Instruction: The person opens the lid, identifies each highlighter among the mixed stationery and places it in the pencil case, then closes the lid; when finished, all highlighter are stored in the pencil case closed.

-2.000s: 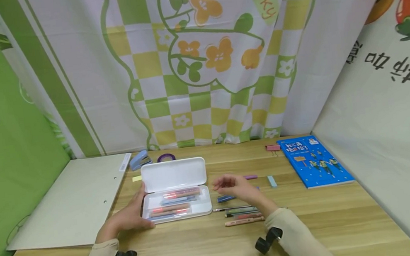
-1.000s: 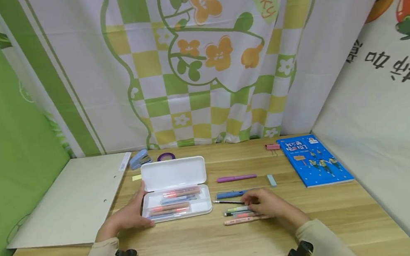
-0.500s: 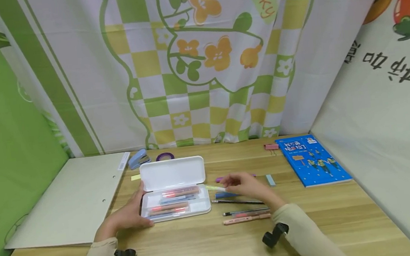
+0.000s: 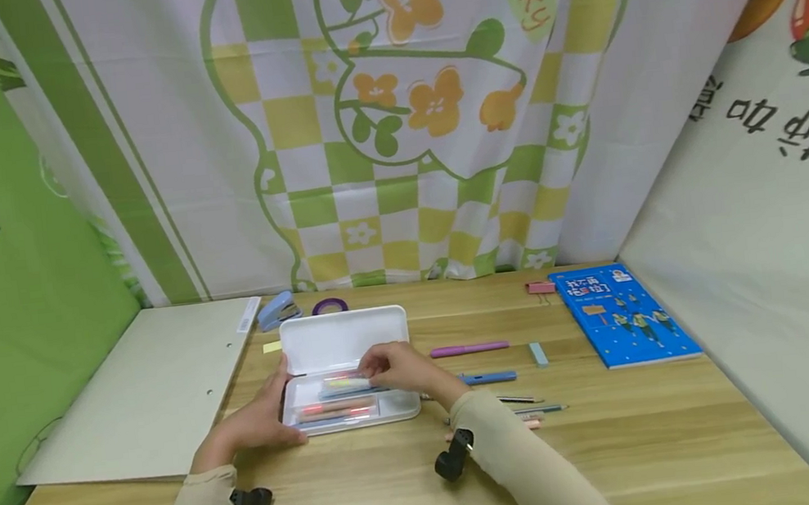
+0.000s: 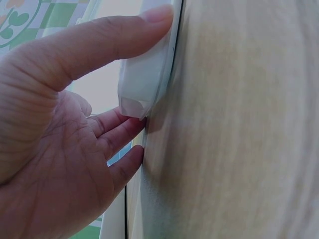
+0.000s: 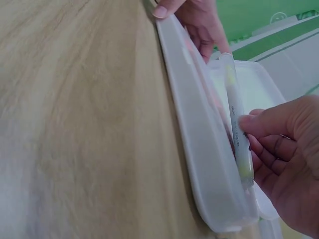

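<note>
The wooden table (image 4: 372, 503) is carrying everything, with a pale board (image 4: 145, 387) lying along its left side and a blue book (image 4: 626, 316) lying at the far right. Between them a white pencil case (image 4: 332, 338) is sitting with its lid raised at the back, its length running left to right before the person, and several pens are lying in its tray.

The left hand (image 4: 255, 420) is holding the case by its left end: the thumb is pressing at the front corner while the gently bent fingers are reaching round toward the back. The right hand (image 4: 402, 368) is hanging over the rear part of the tray, thumb and fingertips drawn together in a pinch around a yellow highlighter (image 6: 233, 102) near its middle.

That highlighter is the thing to watch. It is lying across the right fingertips, its long axis running roughly along the length of the case, one end pointing toward the left hand; the right hand is plainly the nearer. Whether its underside is touching the pens below, the overlap is making hard to tell.

To the right, apart from the case, a purple pen (image 4: 470, 349) is lying parallel to it, and beyond the pen's right end a small blue-green eraser (image 4: 539, 354) is resting.
</note>
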A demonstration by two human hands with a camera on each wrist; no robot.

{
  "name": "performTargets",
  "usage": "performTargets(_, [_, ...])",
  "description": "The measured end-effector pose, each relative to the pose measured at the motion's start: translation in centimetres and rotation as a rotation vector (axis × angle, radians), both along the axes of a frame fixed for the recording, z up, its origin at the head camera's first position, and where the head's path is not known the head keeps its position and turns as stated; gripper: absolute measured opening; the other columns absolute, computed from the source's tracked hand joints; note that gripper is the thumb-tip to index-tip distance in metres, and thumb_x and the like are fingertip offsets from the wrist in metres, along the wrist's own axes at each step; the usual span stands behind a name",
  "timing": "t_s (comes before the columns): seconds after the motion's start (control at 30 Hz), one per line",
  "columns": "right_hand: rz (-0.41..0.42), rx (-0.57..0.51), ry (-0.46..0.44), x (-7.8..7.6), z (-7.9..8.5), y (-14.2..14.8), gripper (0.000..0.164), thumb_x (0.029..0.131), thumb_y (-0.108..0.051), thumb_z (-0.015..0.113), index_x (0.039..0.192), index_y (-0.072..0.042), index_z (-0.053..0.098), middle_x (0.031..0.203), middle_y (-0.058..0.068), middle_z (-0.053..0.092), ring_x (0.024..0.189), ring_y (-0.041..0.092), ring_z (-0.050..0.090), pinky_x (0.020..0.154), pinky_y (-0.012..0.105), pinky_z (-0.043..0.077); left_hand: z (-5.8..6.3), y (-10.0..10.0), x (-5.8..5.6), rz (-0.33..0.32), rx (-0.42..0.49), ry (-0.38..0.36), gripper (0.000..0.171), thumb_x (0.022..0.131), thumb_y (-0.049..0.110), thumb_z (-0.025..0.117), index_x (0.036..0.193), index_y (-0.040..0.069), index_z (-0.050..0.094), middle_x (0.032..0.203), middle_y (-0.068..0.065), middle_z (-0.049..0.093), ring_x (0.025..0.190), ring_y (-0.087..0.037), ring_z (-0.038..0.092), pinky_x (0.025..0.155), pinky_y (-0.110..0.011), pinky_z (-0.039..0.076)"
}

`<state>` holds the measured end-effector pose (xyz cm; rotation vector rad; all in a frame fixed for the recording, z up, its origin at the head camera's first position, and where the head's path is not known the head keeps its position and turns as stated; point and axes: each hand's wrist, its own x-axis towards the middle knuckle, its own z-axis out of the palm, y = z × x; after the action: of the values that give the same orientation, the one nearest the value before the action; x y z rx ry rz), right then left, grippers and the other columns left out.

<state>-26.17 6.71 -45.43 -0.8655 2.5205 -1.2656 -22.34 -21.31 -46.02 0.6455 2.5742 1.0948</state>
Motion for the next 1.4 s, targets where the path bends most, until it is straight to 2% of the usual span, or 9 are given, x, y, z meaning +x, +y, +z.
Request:
performTargets(0.4, [0.000, 0.055, 0.027, 0.0, -0.5, -1.1, 0.018, 0.082, 0.005, 0.066, 0.099, 0.000, 0.066, 0.083, 0.009, 0.065, 0.074, 0.008, 0.054, 0.067, 0.018, 0.047, -0.4, -0.1, -0.2, 0.013, -0.002, -0.026, 0.131, 0.068, 0.020, 0.084, 0.144, -0.005, -0.020, 0.150, -0.035, -0.009, 0.138, -0.049, 0.000, 0.109, -0.060, 0.007])
performTargets(0.73, [-0.013, -0.121, -0.033, -0.1, -0.9, 0.3, 0.018, 0.086, -0.001, 0.064, 0.104, 0.001, 0.067, 0.088, 0.007, 0.066, 0.079, 0.008, 0.057, 0.073, 0.021, 0.048, -0.6, -0.2, -0.2, 0.002, 0.005, -0.016, 0.131, 0.067, 0.020, 0.085, 0.144, -0.007, -0.019, 0.148, -0.037, -0.002, 0.137, -0.049, 0.004, 0.109, -0.060, 0.010])
performTargets(0.87, [-0.006, -0.163, -0.038, 0.2, -0.1, 1.9, 0.020, 0.088, -0.004, 0.064, 0.106, 0.004, 0.065, 0.090, 0.009, 0.067, 0.083, 0.009, 0.058, 0.077, 0.022, 0.049, -0.4, -0.2, -0.1, 0.001, 0.003, -0.014, 0.132, 0.067, 0.020, 0.085, 0.144, -0.006, -0.019, 0.148, -0.037, 0.002, 0.136, -0.050, 0.007, 0.109, -0.060, 0.011])
performTargets(0.97, [0.003, -0.214, -0.090, 1.2, 1.2, 3.7, 0.022, 0.088, -0.001, 0.062, 0.108, 0.009, 0.063, 0.093, 0.015, 0.066, 0.085, 0.012, 0.059, 0.077, 0.022, 0.049, -0.2, -0.1, -0.1, -0.001, -0.001, -0.008, 0.132, 0.067, 0.020, 0.085, 0.144, -0.006, -0.018, 0.147, -0.038, 0.004, 0.135, -0.051, 0.008, 0.108, -0.061, 0.012])
performTargets(1.1, [0.009, -0.317, -0.186, 2.5, 1.7, 6.8, 0.028, 0.088, -0.001, 0.062, 0.111, 0.015, 0.058, 0.098, 0.021, 0.065, 0.088, 0.013, 0.060, 0.078, 0.022, 0.051, 0.0, -0.1, 0.0, -0.001, 0.001, -0.007, 0.131, 0.067, 0.018, 0.085, 0.144, -0.007, -0.018, 0.147, -0.038, 0.001, 0.135, -0.051, 0.008, 0.108, -0.061, 0.012])
performTargets(1.17, [0.010, -0.341, -0.206, 2.9, 1.4, 8.6, 0.031, 0.088, -0.002, 0.062, 0.112, 0.016, 0.056, 0.100, 0.021, 0.064, 0.089, 0.012, 0.061, 0.080, 0.023, 0.051, 0.0, -0.1, 0.0, 0.002, 0.001, -0.013, 0.131, 0.067, 0.018, 0.085, 0.144, -0.006, -0.019, 0.148, -0.038, -0.002, 0.136, -0.050, 0.006, 0.108, -0.061, 0.011])
performTargets(1.27, [0.010, -0.327, -0.213, 3.8, 0.9, 11.2, 0.031, 0.088, -0.002, 0.062, 0.112, 0.017, 0.055, 0.100, 0.025, 0.064, 0.089, 0.009, 0.062, 0.080, 0.024, 0.052, 0.0, -0.1, -0.1, 0.002, -0.002, -0.014, 0.131, 0.067, 0.019, 0.085, 0.144, -0.007, -0.019, 0.148, -0.038, -0.005, 0.136, -0.051, 0.003, 0.108, -0.060, 0.009])
performTargets(1.4, [0.001, -0.218, -0.209, 5.5, 0.5, 14.3, 0.025, 0.089, -0.001, 0.060, 0.110, 0.014, 0.058, 0.097, 0.022, 0.064, 0.087, 0.011, 0.061, 0.077, 0.024, 0.052, -0.1, 0.0, -0.1, -0.005, -0.003, -0.012, 0.131, 0.067, 0.020, 0.084, 0.144, -0.007, -0.019, 0.148, -0.038, -0.006, 0.136, -0.051, 0.002, 0.109, -0.060, 0.008])
